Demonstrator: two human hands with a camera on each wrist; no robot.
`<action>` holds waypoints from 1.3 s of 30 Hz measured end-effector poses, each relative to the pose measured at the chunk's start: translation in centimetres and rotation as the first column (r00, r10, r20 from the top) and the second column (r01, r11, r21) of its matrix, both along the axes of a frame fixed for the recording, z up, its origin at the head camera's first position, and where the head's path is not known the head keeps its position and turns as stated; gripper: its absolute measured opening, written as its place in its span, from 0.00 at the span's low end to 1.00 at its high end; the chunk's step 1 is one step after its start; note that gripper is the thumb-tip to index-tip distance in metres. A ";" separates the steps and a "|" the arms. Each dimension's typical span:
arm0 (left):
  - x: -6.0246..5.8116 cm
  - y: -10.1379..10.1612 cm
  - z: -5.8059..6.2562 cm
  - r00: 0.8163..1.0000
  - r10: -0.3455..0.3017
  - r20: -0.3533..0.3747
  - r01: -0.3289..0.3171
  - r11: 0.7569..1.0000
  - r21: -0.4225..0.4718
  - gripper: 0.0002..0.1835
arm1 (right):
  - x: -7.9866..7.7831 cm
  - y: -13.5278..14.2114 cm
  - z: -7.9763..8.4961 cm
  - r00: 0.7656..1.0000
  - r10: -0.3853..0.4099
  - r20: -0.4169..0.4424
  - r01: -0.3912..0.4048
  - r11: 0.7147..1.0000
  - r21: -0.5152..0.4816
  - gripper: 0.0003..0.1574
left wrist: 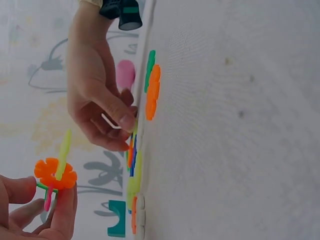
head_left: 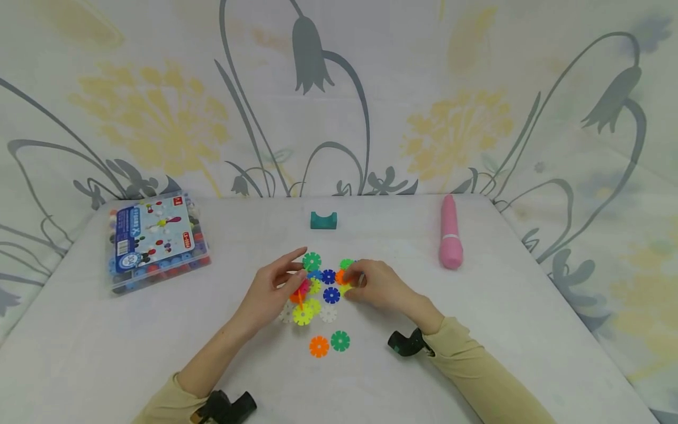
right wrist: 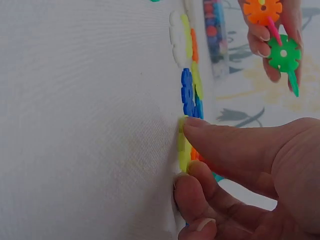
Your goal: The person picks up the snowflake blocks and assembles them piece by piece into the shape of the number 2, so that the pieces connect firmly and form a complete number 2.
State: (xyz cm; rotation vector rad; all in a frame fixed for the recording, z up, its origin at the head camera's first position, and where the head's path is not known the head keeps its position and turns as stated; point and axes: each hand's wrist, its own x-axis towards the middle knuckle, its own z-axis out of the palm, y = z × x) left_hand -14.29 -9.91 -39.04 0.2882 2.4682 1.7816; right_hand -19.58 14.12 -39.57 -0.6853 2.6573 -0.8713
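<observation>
My left hand (head_left: 265,291) holds several notched building discs joined together above the table. In the left wrist view this cluster has an orange disc (left wrist: 47,172) with a yellow disc (left wrist: 63,152) slotted upright into it; pink and green ones are below. The right wrist view shows the cluster's green disc (right wrist: 283,53) face-on. My right hand (head_left: 378,285) reaches down to the loose discs, its thumb and fingers pinching a yellow disc (right wrist: 184,145) at table level. Beside it lie blue discs (head_left: 331,295) and a white disc (head_left: 328,313).
Nearer the front lie an orange disc (head_left: 319,347) and a green disc (head_left: 341,341). A teal block with a curved notch (head_left: 323,221) stands at the back. To the left is a clear case of coloured pieces (head_left: 159,241); to the right, a pink cylindrical object (head_left: 451,232).
</observation>
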 end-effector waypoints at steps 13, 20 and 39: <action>0.1 0.0 0.1 1.000 0.010 0.011 -0.010 1.000 0.000 0.25 | 0.2 -0.4 0.0 0.999 -0.048 -0.026 0.049 0.999 0.025 0.17; 0.1 0.1 0.1 1.000 0.006 0.008 -0.006 1.000 0.001 0.23 | 0.1 -0.2 0.0 1.000 -0.026 0.002 0.026 1.000 0.011 0.19; 0.1 0.3 0.1 0.999 0.034 0.035 -0.034 0.999 -0.011 0.25 | -0.2 -0.2 3.1 1.000 -0.015 -0.012 0.012 0.981 -0.194 0.07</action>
